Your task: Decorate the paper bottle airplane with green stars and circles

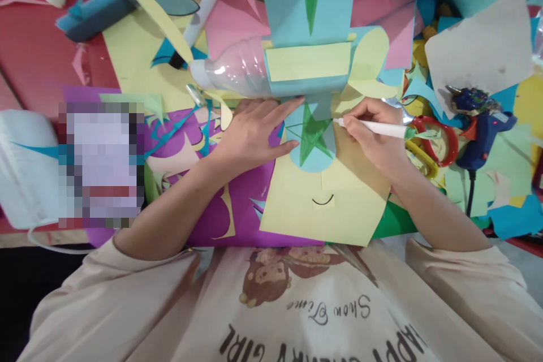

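My right hand [375,136] is closed around a white marker [379,128], its tip at the right point of a green star [313,134]. That star is drawn on a light blue rounded piece [314,164], which lies over a pale yellow sheet [326,215]. My left hand [258,136] rests with fingers spread, two fingertips touching the blue piece's left side; it holds nothing. Just above the hands lies a clear plastic bottle [241,68] on its side, wrapped in blue and pale yellow paper [308,62]. A small curved black line is on the yellow sheet.
Right of my right hand are red-handled scissors [445,141], a blue glue gun [483,138] and paper scraps. Purple paper [250,203] lies under my left arm. A black-and-white marker [203,11] and a blue roll [99,14] are at the upper left. A white box [25,169] stands at the left.
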A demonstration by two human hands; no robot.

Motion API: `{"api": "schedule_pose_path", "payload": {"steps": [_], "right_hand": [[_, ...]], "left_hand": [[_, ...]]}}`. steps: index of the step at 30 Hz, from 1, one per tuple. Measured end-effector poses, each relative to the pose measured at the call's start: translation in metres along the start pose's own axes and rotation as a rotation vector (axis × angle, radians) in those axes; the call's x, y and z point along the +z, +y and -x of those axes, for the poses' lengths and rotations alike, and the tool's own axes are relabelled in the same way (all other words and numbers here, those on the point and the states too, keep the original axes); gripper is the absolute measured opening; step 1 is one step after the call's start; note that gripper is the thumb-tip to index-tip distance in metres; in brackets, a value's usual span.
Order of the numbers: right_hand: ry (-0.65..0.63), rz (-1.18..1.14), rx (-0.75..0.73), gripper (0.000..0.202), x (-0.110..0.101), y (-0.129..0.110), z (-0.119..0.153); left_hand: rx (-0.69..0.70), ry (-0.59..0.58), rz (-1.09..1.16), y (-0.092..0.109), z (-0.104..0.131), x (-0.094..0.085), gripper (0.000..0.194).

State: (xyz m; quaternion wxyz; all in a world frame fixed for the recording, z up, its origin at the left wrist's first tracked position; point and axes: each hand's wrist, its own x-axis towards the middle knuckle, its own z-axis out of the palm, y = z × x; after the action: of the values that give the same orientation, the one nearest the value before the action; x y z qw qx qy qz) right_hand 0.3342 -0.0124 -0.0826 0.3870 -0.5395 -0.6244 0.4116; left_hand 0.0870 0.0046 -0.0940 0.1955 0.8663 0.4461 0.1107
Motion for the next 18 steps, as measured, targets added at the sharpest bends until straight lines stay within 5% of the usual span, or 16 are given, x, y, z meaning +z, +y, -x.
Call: {"api": "schedule_pose_path", "payload": {"steps": [18], "right_hand": [[-0.087,-0.034,-0.009,0.016,0.0013,-0.0027,-0.0004]], "left_hand": [[-0.004,0.001,0.022,0.0008,-0.0005,-0.0004,0.061]]}}
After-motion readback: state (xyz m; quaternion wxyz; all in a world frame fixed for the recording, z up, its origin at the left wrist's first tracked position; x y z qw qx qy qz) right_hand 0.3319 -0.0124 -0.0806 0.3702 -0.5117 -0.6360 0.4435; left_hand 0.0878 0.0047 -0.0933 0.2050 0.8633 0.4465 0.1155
